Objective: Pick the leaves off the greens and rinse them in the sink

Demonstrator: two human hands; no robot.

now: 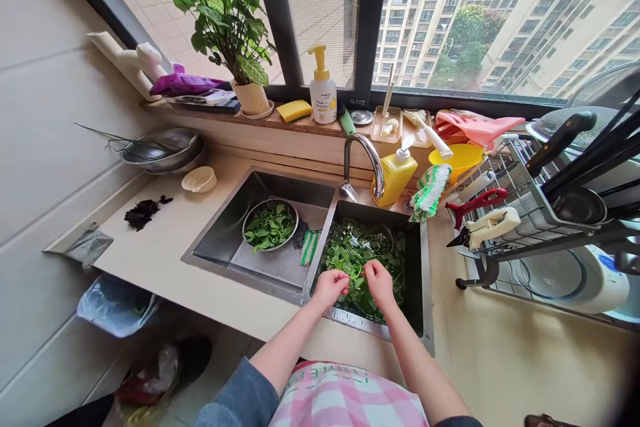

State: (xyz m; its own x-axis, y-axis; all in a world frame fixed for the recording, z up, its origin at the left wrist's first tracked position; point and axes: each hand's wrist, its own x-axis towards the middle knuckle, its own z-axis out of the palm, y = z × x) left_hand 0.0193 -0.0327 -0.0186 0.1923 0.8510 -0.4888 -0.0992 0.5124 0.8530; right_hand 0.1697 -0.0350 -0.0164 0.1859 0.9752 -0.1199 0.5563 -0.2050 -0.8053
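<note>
Pale kitchen bench [145, 253] under a window [425, 27], double sink [427, 280] set into it. Leafy greens [373, 247] fill the right basin [415, 273], and the left hand [331, 289] and right hand [379, 283] are over its near half, fingers of both pinched on a sprig [357, 275]. Round bowl [295, 230] of leaves [270, 224] in the left basin [255, 267]. Faucet [377, 163] arches at the far rim, dish rack [555, 247] crowds the bench's right end, some black clump [141, 213] near its left edge.
</note>
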